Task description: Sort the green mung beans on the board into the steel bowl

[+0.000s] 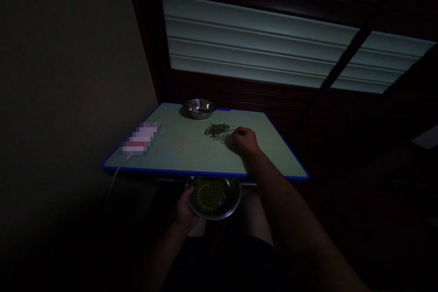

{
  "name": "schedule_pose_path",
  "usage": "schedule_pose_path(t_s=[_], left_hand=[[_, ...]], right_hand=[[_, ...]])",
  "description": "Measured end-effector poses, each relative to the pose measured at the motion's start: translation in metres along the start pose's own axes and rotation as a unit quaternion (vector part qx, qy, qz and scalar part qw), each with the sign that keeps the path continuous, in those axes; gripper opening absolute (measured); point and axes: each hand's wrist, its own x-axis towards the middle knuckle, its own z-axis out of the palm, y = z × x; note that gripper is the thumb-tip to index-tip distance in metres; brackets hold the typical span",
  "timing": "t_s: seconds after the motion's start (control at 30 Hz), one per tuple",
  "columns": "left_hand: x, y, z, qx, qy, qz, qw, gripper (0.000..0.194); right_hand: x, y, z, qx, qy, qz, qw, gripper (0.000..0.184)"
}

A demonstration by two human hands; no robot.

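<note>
My left hand (186, 210) grips the left rim of a metal bowl (230, 212), held just below the table's front edge. Inside the bowl lie many small green beans (210, 194). Over the table, my right hand (244, 139) is closed, its fingers pinched around a pale, see-through piece (226, 136) whose kind I cannot make out. That piece points left, at the right side of a loose pile of small greenish-brown beans (217, 130). Left of the pile is a thin scatter of small pale grains (180, 144).
A second metal bowl (199, 109) stands at the back of the light table (205, 162), which has a blue edge. A phone-like object (141, 139), blurred out, lies at the left with a white cable (118, 169). Walls close in left and behind; the room is dim.
</note>
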Motion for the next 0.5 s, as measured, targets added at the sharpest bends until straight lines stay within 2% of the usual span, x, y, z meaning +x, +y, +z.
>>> schedule_pose_path(t_s=[0.2, 0.5], left_hand=[[0.0003, 0.0000, 0.0004, -0.002, 0.009, -0.003, 1.000, 0.021], [-0.0012, 0.0012, 0.0027, 0.005, 0.012, -0.009, 1.000, 0.019]], right_hand=[[-0.0003, 0.0000, -0.0004, -0.002, 0.018, 0.003, 1.000, 0.014], [-0.0004, 0.0003, 0.0001, -0.004, 0.008, 0.007, 1.000, 0.016]])
